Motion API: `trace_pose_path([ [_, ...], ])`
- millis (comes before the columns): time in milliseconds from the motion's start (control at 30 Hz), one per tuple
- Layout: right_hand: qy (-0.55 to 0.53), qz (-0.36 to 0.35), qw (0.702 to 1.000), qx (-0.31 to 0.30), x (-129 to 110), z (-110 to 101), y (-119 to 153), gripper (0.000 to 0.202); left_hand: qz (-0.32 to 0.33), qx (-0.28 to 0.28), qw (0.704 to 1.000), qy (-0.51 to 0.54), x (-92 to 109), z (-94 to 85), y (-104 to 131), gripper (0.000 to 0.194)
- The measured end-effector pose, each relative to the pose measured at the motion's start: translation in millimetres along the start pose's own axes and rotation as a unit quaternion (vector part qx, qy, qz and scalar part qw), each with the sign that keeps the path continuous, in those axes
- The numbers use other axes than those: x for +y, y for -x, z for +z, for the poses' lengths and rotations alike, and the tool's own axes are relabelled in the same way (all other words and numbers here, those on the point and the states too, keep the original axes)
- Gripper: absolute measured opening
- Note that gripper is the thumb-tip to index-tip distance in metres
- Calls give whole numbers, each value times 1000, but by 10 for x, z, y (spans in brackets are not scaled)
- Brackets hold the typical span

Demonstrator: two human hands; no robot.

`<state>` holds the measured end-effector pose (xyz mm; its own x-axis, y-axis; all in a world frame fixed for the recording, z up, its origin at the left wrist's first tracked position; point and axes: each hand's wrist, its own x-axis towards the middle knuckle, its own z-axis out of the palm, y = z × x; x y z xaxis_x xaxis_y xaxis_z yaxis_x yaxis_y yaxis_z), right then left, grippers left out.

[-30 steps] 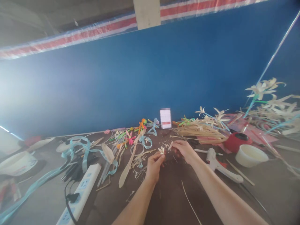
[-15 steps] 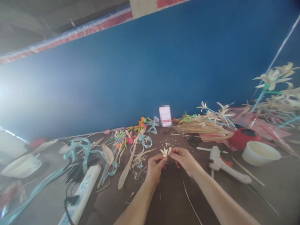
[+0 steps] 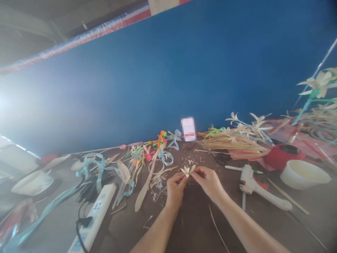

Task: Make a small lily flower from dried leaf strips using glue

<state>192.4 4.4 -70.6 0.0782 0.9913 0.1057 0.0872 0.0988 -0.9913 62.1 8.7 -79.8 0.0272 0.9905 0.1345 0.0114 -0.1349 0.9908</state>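
My left hand [image 3: 175, 189] pinches a small cream flower [image 3: 185, 171] with pointed petals at its fingertips. Close on the right, my right hand [image 3: 207, 181] holds a single pale petal [image 3: 193, 168] between thumb and forefinger, beside the flower. Whether petal and flower touch is too small to tell. Pale scraps lie on the dark table just beyond the fingers.
On the right are a white glue gun [image 3: 259, 188], a white bowl [image 3: 304, 174], a red round object [image 3: 284, 155] and dried stalks [image 3: 231, 146]. Leftward lie a power strip [image 3: 96, 214], blue ribbon [image 3: 50, 203], a dish [image 3: 33, 183] and colourful figures [image 3: 161, 138].
The petal in my right hand stands a little more apart from the flower and shows more. The table items have shifted slightly in view as the camera turned.
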Motion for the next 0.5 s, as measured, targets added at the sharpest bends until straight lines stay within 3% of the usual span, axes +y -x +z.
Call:
trace_pose_path([
  [233, 29, -26, 999, 2, -61, 58, 49, 19, 20, -5, 999, -38, 5, -25, -7, 18],
  [500, 64, -56, 996, 14, -75, 118, 94, 16, 31, 27, 998, -46, 49, -14, 2, 20],
])
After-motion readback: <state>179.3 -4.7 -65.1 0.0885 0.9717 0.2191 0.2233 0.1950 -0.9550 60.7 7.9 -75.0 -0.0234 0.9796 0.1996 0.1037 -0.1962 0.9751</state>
